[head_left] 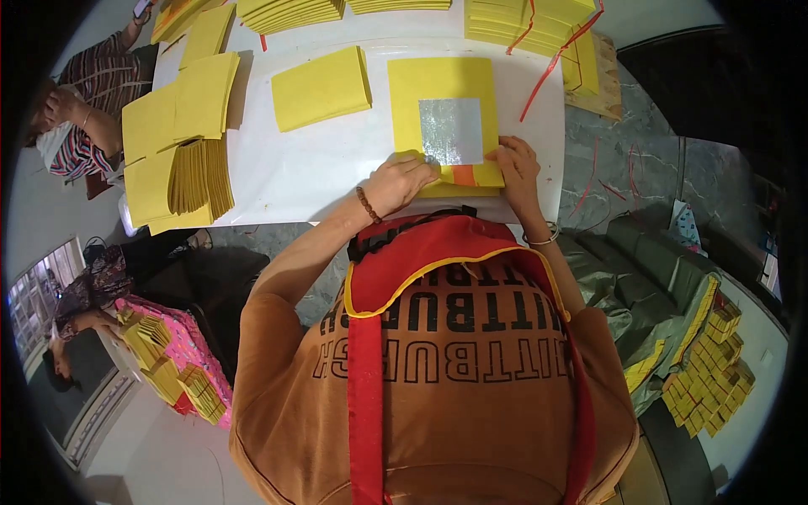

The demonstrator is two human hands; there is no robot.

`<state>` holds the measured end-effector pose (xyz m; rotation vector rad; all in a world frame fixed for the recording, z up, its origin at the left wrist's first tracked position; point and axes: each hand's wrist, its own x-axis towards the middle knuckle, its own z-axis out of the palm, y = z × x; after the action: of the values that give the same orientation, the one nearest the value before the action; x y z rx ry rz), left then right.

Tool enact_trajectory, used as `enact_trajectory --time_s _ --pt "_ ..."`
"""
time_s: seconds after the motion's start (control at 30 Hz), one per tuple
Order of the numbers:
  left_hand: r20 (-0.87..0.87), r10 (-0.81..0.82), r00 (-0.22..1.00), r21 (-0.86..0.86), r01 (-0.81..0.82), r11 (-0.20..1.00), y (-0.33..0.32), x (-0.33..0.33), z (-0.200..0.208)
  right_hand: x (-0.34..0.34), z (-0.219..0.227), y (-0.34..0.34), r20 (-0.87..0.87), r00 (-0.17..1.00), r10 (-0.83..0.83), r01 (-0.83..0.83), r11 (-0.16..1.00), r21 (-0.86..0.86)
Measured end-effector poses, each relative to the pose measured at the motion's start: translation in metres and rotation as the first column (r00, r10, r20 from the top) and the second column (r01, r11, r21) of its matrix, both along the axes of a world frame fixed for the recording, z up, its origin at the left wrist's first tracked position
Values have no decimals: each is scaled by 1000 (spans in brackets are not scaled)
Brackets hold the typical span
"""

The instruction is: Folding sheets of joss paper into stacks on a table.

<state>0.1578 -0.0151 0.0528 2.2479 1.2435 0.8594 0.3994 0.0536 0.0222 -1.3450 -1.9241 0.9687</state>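
In front of me on the white table lies a stack of yellow joss paper (408,84), with a silver foil square (450,126) in its middle and an orange-red patch below the foil. My left hand (400,181) is closed at the lower left of this paper, fingertips pressed together by the foil's lower corner. At the right edge, my right hand (518,164) has curled fingers gripping the paper's side. Exactly how many sheets each hand holds is hidden. Left of it rests a separate yellow paper bundle (321,88).
Fanned yellow paper stacks (181,126) fill the table's left end, and more bundles (290,13) line its far side. Red string (539,88) hangs from a tied stack (505,25) at far right. Other people (101,71) sit at left. Piled bundles (711,379) stand at lower right.
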Motion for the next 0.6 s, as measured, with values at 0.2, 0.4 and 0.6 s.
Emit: enact_trajectory --time_s 0.2,0.4,0.6 --pt "-214 -87 973 130 117 985 -6 4 14 0 -5 2 -1 1000 -17 17 1000 14" --pt "-274 -37 961 64 57 996 -7 7 5 2 -1 2 -13 1000 9 -9 1000 21" --pt "-43 2 999 -87 -6 996 3 0 4 3 -1 3 -25 1000 13 -13 1000 13"
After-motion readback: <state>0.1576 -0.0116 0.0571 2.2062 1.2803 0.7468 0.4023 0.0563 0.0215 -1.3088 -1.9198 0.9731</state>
